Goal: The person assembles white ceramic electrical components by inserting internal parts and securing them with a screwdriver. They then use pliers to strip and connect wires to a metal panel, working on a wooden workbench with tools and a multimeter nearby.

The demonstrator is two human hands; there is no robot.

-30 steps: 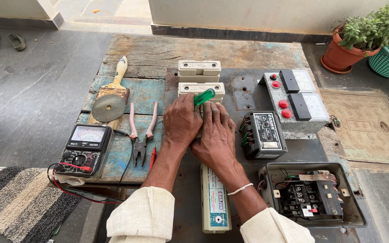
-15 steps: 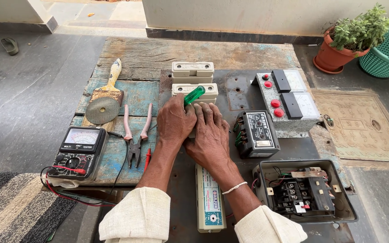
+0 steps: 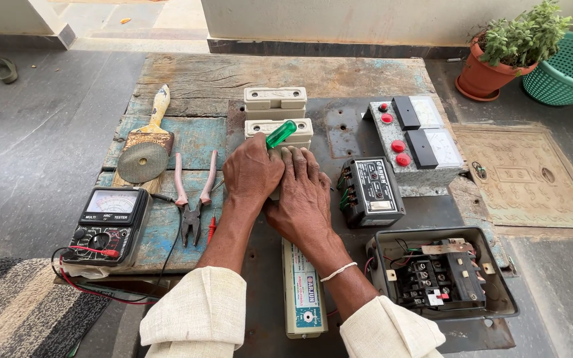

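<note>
Nearest, at 6 o'clock: long cream box. Above it, left hand fisted around green-handled screwdriver; right hand pressed flat beside, touching. Screwdriver handle poking toward 1 o'clock over cream fuse holder. Pliers at 9 o'clock.

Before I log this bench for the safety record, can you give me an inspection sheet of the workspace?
Surface: worn wooden board with a metal plate, on grey floor.
Job's things: green screwdriver at a cream block; long cream unit under the wrists.
Clutter: brush, disc, pliers, meter, black module, panel, open box, second block.
Grippers: left hand grips the screwdriver; right hand presses beside it.
Cables: red and black leads off the meter.
Surroundings: potted plant, green basket, mat.
</note>
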